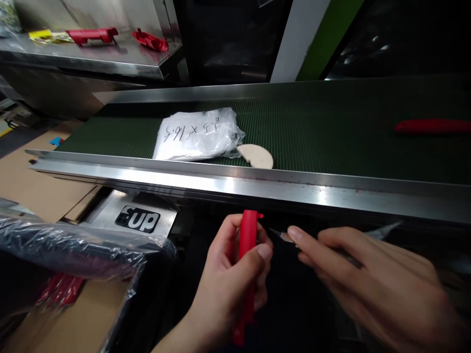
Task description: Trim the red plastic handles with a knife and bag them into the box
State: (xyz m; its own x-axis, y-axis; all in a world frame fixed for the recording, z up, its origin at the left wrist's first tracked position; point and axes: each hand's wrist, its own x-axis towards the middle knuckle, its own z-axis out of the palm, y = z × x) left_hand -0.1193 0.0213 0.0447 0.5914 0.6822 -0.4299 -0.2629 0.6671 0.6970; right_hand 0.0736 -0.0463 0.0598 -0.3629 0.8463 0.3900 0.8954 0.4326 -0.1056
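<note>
My left hand point(235, 274) is closed around a long red plastic part point(249, 230), held upright just in front of the conveyor's metal edge. A small tab sticks out at the part's top right. My right hand point(371, 274) pinches a thin knife point(282, 236) whose pointed blade aims left at the red part, a short gap apart from it. Most of the knife's handle is hidden in the fingers.
A green ribbed conveyor belt point(312, 137) with a metal rail point(206, 179) runs across. On it lie a plastic bag pack point(195, 135), a beige disc point(257, 156) and another red part point(432, 126). A plastic-lined box point(84, 309) and a phone point(138, 219) are at lower left.
</note>
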